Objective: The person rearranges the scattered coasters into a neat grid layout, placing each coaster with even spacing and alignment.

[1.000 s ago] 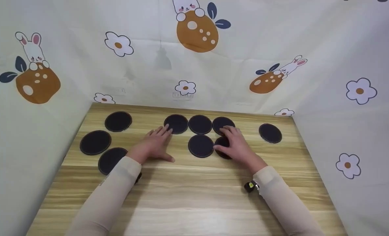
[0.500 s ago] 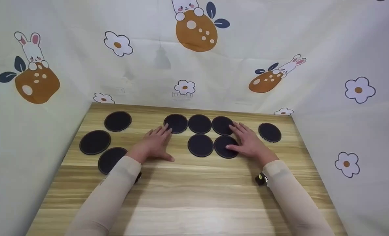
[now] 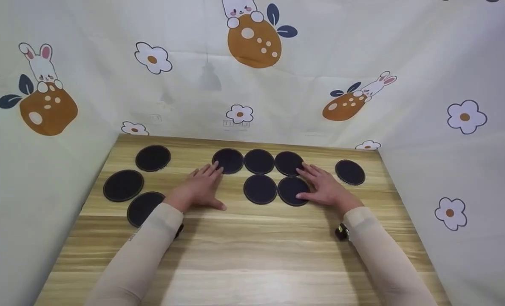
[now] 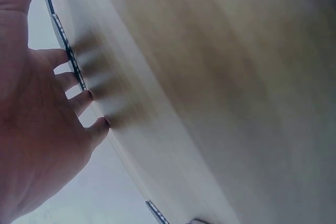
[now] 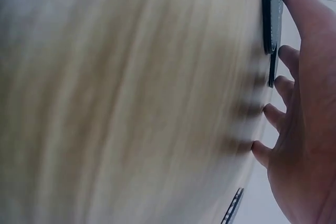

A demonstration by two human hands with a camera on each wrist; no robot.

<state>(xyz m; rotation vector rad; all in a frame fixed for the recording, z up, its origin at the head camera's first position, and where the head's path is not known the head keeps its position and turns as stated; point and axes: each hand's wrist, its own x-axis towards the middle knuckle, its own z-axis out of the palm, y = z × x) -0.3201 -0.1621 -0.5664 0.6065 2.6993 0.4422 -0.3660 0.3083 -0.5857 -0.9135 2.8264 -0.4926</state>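
Five flat black round pieces, like coasters with stitched edges, lie close together: three in a back row and two in front. My left hand is spread, its fingertips on the lower left edge of the back row's left coaster; its thumb points over bare wood. My right hand is spread too. Its fingertips lie at the right edge of the back right coaster, and its thumb overlaps the front right coaster. Beside them lie the back middle coaster and the front left coaster.
Three more coasters lie at the left, one of them, the nearest coaster, partly behind the left sleeve. A single coaster lies at the far right. Patterned cloth walls the wooden table at the back and sides.
My right hand has drawn back to the right, uncovering most of the two right coasters it lay over. My left hand has stayed in place.
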